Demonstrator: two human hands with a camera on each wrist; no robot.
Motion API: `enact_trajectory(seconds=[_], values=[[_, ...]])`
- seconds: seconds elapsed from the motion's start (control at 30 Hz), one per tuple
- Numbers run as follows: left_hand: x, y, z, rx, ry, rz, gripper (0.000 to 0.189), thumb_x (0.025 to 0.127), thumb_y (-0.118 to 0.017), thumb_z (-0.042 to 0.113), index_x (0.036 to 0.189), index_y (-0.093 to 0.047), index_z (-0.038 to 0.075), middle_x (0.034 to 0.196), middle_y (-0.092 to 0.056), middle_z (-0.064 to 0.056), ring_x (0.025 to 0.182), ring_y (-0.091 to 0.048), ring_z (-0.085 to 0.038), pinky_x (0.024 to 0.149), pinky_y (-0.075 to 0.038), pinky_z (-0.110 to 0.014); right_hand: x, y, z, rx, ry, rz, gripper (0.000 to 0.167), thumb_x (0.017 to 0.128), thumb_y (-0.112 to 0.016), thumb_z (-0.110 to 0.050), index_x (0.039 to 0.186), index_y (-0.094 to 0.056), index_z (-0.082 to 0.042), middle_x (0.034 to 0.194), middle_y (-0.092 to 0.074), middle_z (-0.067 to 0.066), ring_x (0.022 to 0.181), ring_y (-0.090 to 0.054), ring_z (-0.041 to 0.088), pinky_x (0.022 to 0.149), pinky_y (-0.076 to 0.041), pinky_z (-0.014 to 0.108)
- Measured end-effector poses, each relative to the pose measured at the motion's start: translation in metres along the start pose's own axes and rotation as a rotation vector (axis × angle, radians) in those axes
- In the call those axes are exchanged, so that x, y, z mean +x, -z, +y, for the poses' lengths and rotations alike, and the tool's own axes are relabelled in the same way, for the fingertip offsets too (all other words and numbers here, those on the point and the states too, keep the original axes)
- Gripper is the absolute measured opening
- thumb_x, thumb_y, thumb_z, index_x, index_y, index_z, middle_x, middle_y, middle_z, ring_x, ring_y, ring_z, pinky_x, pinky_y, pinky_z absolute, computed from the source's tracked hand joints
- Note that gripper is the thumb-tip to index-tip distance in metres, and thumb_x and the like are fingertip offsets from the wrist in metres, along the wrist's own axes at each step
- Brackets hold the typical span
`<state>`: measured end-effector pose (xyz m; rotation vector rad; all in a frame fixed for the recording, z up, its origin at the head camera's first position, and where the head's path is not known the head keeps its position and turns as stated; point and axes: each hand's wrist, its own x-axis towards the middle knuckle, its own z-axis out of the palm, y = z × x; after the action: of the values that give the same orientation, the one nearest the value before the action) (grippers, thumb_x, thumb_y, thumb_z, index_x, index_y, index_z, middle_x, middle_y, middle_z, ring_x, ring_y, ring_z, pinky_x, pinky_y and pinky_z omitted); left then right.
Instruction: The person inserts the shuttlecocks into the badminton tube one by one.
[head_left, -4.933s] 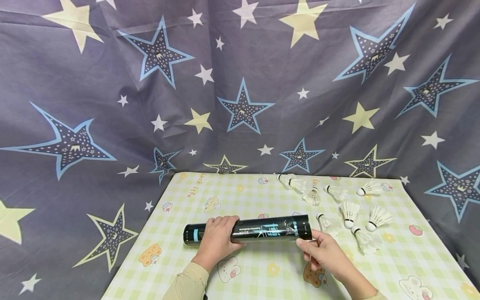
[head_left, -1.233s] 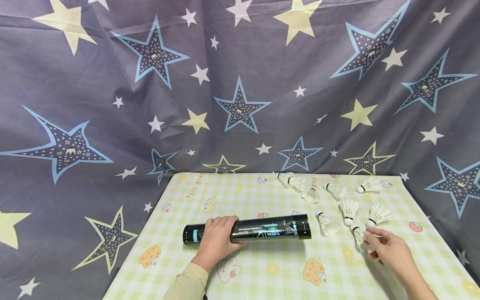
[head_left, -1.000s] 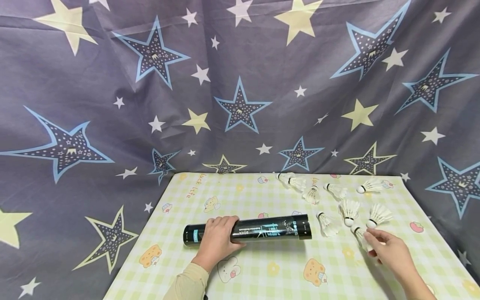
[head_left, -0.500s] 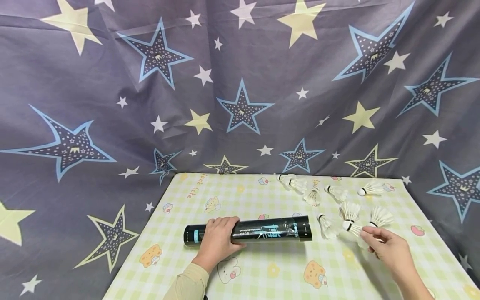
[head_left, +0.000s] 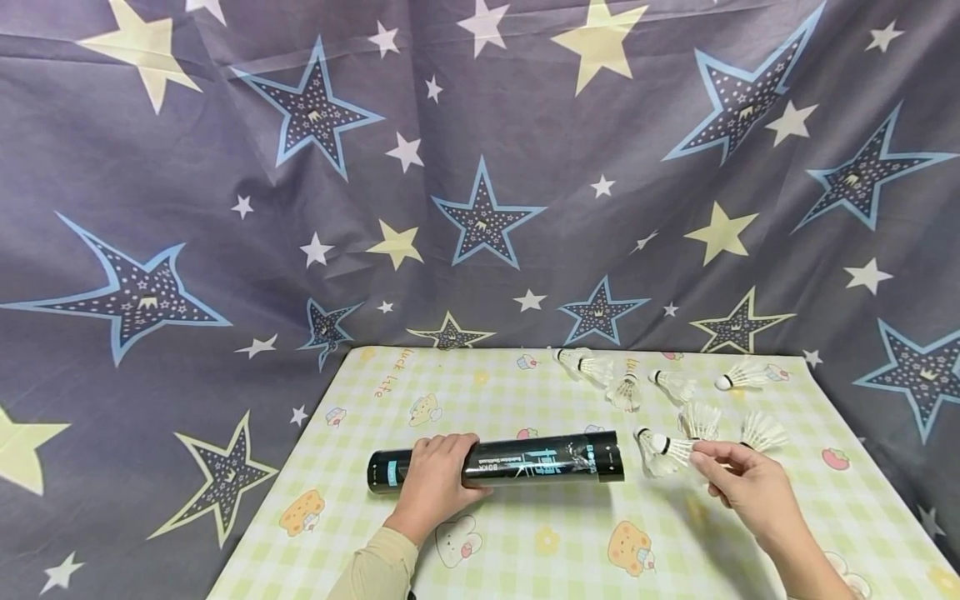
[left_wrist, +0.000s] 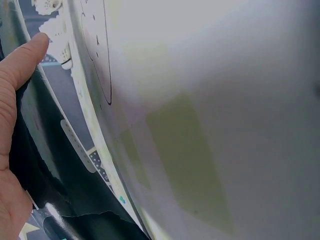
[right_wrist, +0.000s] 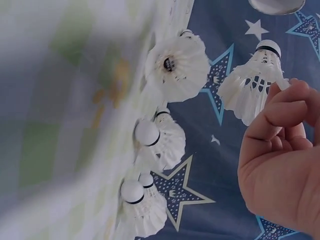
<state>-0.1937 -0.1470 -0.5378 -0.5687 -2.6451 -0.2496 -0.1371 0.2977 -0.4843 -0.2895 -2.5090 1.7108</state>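
Your left hand [head_left: 438, 479] lies over the tube [head_left: 536, 458], left of its middle, with its grip wrapped round the black barrel. The tube lies lengthwise across the checked worktop [head_left: 465, 400], its blue and white print showing on the right half. Your right hand [head_left: 750, 487] is to the right of the tube, apart from it, and its grip is narrow: thumb and fingertips pinch one shuttle [head_left: 677, 448] by its feathers. That shuttle is in the air near the tube's right end, its cork pointing toward the tube. Just right of the tube, partly hidden behind the held one, lies a near shuttle [head_left: 654, 461]. Farther right of the tube lie two middle shuttles [head_left: 703, 419], their lower parts covered in the head view. Beyond the tube, from behind its right end onward to the right, five back shuttles [head_left: 672, 384] lie scattered, the leftmost two overlapping. A starry curtain [head_left: 375, 200] hangs beyond the tube.
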Motion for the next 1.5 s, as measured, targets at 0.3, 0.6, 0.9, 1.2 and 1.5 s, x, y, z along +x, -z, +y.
enact_trajectory(seconds=[0.3, 0.6, 0.9, 1.2, 1.5], values=[[0.0, -0.002, -0.001, 0.01, -0.002, 0.005, 0.082, 0.065, -0.098, 0.06, 0.131, -0.065, 0.024, 0.121, -0.077, 0.003, 0.107, -0.072, -0.021, 0.093, -0.049, -0.043, -0.004, -0.013, -0.011, 0.052, 0.061, -0.044, 0.035, 0.1, -0.077, -0.024, 0.121, -0.074, 0.004, 0.074, -0.066, -0.008, 0.058, -0.057, 0.008, 0.05, -0.047, 0.027], [0.0, -0.002, -0.001, 0.008, -0.002, -0.003, 0.083, 0.065, -0.098, 0.06, 0.132, -0.065, 0.024, 0.123, -0.076, 0.003, 0.108, -0.071, -0.02, 0.094, -0.049, -0.043, -0.005, -0.029, -0.018, 0.024, 0.109, -0.131, 0.03, 0.1, -0.077, -0.022, 0.119, -0.075, 0.001, 0.071, -0.065, -0.008, 0.058, -0.058, 0.007, 0.049, -0.047, 0.026], [-0.001, -0.001, -0.002, 0.003, -0.003, 0.002, 0.083, 0.064, -0.098, 0.06, 0.132, -0.065, 0.024, 0.123, -0.076, 0.003, 0.108, -0.071, -0.02, 0.093, -0.049, -0.043, -0.005, -0.047, -0.024, -0.011, 0.149, -0.214, 0.026, 0.099, -0.077, -0.022, 0.118, -0.077, -0.003, 0.071, -0.064, -0.002, 0.059, -0.059, 0.012, 0.05, -0.047, 0.026], [-0.001, -0.001, -0.001, 0.011, -0.011, -0.008, 0.083, 0.064, -0.098, 0.06, 0.131, -0.065, 0.025, 0.122, -0.076, 0.004, 0.107, -0.071, -0.02, 0.093, -0.049, -0.042, -0.006, -0.062, -0.029, 0.013, 0.159, -0.26, 0.023, 0.101, -0.074, -0.02, 0.118, -0.073, -0.005, 0.078, -0.066, 0.001, 0.061, -0.058, 0.012, 0.051, -0.047, 0.026], [-0.001, -0.002, -0.002, 0.012, -0.008, -0.009, 0.083, 0.064, -0.098, 0.061, 0.131, -0.065, 0.025, 0.122, -0.076, 0.005, 0.107, -0.071, -0.019, 0.093, -0.048, -0.042, -0.007, -0.07, -0.028, 0.147, 0.102, -0.234, 0.045, 0.103, -0.072, -0.016, 0.138, -0.049, 0.0, 0.094, -0.078, -0.01, 0.059, -0.047, 0.005, 0.051, -0.043, 0.025]])
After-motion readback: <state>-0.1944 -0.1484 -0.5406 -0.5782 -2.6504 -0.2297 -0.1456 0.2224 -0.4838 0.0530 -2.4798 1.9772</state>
